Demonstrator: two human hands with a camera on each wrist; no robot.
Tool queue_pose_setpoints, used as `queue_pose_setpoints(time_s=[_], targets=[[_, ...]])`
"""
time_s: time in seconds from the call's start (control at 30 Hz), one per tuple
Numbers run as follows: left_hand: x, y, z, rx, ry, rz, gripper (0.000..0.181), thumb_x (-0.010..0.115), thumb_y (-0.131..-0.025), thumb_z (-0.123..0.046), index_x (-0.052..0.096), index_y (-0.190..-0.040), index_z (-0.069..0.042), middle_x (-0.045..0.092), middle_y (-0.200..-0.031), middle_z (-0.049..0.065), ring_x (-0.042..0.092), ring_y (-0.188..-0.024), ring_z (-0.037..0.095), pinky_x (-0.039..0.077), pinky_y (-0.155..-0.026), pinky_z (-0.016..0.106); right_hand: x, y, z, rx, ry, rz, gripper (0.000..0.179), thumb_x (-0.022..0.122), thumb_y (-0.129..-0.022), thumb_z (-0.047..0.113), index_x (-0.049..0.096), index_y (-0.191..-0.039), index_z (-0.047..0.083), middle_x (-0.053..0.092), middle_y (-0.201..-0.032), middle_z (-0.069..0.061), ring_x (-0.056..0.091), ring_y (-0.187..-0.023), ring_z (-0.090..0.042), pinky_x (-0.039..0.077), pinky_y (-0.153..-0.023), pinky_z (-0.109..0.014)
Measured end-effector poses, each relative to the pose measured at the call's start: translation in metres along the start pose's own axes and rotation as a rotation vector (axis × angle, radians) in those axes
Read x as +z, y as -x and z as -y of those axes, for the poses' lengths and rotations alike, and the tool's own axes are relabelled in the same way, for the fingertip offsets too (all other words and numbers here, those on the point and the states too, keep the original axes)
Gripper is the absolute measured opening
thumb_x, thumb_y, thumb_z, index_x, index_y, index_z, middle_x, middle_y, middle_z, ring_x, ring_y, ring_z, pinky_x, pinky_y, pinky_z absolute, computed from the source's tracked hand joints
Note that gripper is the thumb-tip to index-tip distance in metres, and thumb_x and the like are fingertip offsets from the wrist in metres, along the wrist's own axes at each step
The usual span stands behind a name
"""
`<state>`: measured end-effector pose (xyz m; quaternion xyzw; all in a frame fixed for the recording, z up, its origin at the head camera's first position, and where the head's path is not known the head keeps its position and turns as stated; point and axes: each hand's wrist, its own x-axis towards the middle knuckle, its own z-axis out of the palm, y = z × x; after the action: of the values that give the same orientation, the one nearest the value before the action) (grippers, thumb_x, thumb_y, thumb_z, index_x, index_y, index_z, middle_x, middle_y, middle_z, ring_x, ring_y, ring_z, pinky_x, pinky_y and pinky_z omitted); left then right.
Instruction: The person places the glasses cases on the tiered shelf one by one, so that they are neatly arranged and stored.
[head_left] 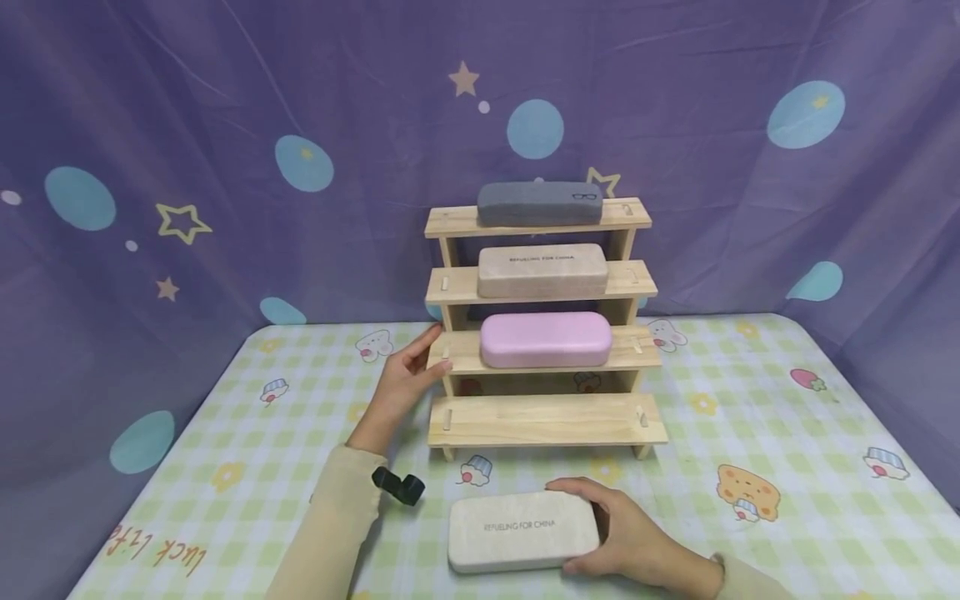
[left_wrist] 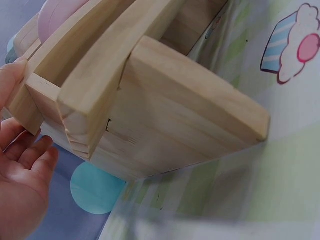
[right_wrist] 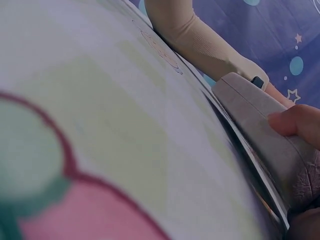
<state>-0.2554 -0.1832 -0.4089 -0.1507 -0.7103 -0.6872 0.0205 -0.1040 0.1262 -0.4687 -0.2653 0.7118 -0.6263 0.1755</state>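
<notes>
My right hand (head_left: 628, 536) grips one end of a whitish glasses case (head_left: 517, 537), thumb on the near side and fingers on the far side. The lettering "REFUELING FOR CHINA" shows on its top. In the right wrist view, the thumb presses the side of the case (right_wrist: 265, 127), which looks slightly raised off the cloth. My left hand (head_left: 401, 379) holds the left end of a step on the wooden tiered rack (head_left: 547, 421). Its thumb lies on the board, and the fingers curl beside it in the left wrist view.
On the rack's upper steps sit a grey-blue glasses case (head_left: 536, 206), a beige glasses case (head_left: 542, 275) and a pink glasses case (head_left: 546, 342). A green-checked tablecloth (head_left: 750, 417) covers the table. Behind hangs a purple curtain (head_left: 390, 100) with stars.
</notes>
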Motion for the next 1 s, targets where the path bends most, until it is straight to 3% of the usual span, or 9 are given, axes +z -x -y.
queue_pose_setpoints(time_s=[0.6,0.8,1.0], targets=[[0.000,-0.001,0.001,-0.013,0.007,-0.001,0.061,0.064,-0.085,0.005,0.037,-0.140,0.005,0.034,-0.149,0.016,0.038,-0.133,0.029,0.040,-0.101,0.018,-0.009,-0.001,0.011,0.019,0.029,-0.038,0.080,0.084,-0.065,0.011,0.047,-0.136,0.007,0.055,-0.127,-0.008,0.055,-0.111,-0.017,0.045,-0.094,-0.019],[0.000,0.000,0.001,-0.018,-0.008,-0.006,0.062,0.065,-0.084,0.004,0.038,-0.140,0.004,0.034,-0.148,0.016,0.039,-0.132,0.029,0.040,-0.101,0.019,-0.015,0.000,0.016,-0.041,0.057,-0.043,0.079,0.083,-0.068,0.011,0.045,-0.137,0.004,0.055,-0.124,-0.012,0.056,-0.108,-0.017,0.047,-0.093,-0.020],[0.000,-0.001,0.002,-0.015,-0.020,-0.011,0.062,0.065,-0.084,0.003,0.039,-0.140,0.004,0.035,-0.148,0.015,0.040,-0.131,0.029,0.041,-0.100,0.019,-0.021,0.000,0.024,-0.088,0.017,-0.045,0.077,0.081,-0.069,0.007,0.044,-0.137,0.002,0.051,-0.128,-0.020,0.055,-0.110,-0.016,0.049,-0.092,-0.022]])
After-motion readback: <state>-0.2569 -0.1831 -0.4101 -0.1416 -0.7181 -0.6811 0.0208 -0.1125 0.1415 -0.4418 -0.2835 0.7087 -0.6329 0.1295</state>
